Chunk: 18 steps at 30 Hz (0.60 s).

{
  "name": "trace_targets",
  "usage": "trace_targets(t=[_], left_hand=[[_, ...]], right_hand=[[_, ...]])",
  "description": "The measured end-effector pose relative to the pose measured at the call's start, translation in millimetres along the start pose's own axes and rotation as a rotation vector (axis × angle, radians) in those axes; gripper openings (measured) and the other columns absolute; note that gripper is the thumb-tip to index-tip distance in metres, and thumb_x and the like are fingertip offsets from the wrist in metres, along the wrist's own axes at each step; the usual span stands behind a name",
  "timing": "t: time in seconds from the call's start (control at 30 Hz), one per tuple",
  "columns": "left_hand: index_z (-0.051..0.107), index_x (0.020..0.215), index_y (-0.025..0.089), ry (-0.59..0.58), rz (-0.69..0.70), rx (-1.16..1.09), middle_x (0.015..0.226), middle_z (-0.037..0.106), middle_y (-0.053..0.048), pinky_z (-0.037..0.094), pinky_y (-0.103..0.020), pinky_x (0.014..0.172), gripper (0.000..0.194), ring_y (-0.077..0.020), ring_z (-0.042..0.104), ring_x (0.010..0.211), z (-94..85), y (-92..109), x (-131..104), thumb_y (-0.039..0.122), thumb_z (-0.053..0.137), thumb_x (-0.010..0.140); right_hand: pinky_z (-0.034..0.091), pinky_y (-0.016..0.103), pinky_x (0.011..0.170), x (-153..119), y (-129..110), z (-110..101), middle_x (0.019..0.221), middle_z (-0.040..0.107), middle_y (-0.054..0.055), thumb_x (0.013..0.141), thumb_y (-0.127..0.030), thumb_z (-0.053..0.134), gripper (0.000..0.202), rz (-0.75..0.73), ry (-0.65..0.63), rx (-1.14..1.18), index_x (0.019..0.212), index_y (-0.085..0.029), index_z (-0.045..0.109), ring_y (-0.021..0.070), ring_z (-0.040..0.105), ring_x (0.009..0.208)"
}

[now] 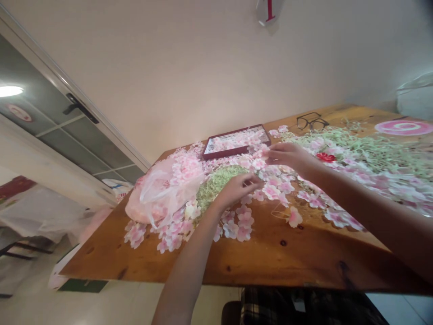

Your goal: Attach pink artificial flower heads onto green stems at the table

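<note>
Box (pixel 219 155): blossoms (pixel 237 141) laid inside, base partly uncovered. Table (pixel 264 259): many blossoms left scattered beside green shreds (pixel 216 181). Right hand (pixel 286 155): fingers narrowed at blossoms beside box; hold cannot be told. Left hand (pixel 237 188): fingers curled over blossoms; contents hidden.

head view, near, facing forward and down across table (pixel 264 264) toward wall (pixel 203 67).

Pale wall (pixel 203 58); knotty wooden table (pixel 257 266); paned door (pixel 98 149)
</note>
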<state>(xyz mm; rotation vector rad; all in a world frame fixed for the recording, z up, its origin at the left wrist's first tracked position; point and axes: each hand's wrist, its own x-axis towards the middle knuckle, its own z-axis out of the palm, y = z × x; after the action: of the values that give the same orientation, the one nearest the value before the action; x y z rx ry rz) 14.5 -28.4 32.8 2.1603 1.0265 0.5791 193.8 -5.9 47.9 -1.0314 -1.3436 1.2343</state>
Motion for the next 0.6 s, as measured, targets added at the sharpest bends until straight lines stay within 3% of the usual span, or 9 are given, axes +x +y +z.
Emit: trace_targets(t=[0.07,0.1,0.23,0.37,0.47,0.6], left_hand=[[0.059,0.083,0.019,-0.198,0.073,0.068,0.086,0.059,-0.003,0.038,-0.022,0.064,0.026,-0.012,0.053,0.073,7.3,6.7,-2.3,0.039,0.047,0.071],[0.059,0.084,0.02,-0.244,0.114,0.114,0.087,0.059,-0.003,0.038,-0.022,0.064,0.026,-0.0124,0.052,0.074,12.6,9.5,-3.2,0.039,0.049,0.071],[0.058,0.089,0.021,-0.305,0.177,0.267,0.094,0.059,-0.003,0.038,-0.024,0.069,0.023,-0.0145,0.052,0.081,36.5,12.5,-4.8,0.033,0.046,0.074],[0.059,0.088,0.022,-0.196,0.106,0.205,0.09,0.061,-0.002,0.037,-0.025,0.07,0.021,-0.0143,0.053,0.08,45.8,4.6,-2.2,0.03,0.043,0.075],[0.059,0.086,0.019,-0.072,-0.045,-0.02,0.079,0.061,-0.003,0.037,-0.023,0.06,0.029,-0.0109,0.051,0.064,39.2,-0.7,1.6,0.039,0.042,0.074],[0.059,0.082,0.015,-0.024,-0.202,-0.345,0.065,0.054,-0.001,0.029,-0.019,0.046,0.036,-0.0058,0.042,0.048,27.3,-2.9,5.3,0.046,0.043,0.072]], right_hand=[[0.044,0.028,0.074,-6.3,-10.0,-7.5,0.071,0.058,0.003,0.064,-0.029,0.062,0.015,-0.041,0.058,0.001,0.067,-0.014,0.059,0.0123,0.056,0.068],[0.044,0.028,0.074,-10.2,-13.0,-10.6,0.071,0.058,0.004,0.064,-0.03,0.062,0.016,-0.052,0.077,-0.008,0.067,-0.014,0.06,0.0124,0.056,0.068],[0.043,0.03,0.073,-27.3,-6.7,-17.8,0.069,0.057,0.003,0.062,-0.033,0.062,0.019,-0.002,0.085,-0.078,0.067,-0.014,0.059,0.0131,0.055,0.067],[0.042,0.03,0.071,-40.7,10.1,-23.1,0.071,0.056,0.004,0.064,-0.037,0.059,0.022,0.04,-0.014,-0.145,0.069,-0.015,0.057,0.0148,0.054,0.071],[0.039,0.029,0.07,-46.4,9.9,-27.8,0.073,0.056,0.003,0.065,-0.038,0.057,0.023,0.01,-0.134,-0.219,0.07,-0.016,0.057,0.0156,0.052,0.073],[0.035,0.027,0.068,-49.7,0.3,-30.0,0.072,0.055,0.002,0.067,-0.042,0.054,0.025,-0.014,-0.357,-0.313,0.066,-0.017,0.056,0.0151,0.05,0.072]])
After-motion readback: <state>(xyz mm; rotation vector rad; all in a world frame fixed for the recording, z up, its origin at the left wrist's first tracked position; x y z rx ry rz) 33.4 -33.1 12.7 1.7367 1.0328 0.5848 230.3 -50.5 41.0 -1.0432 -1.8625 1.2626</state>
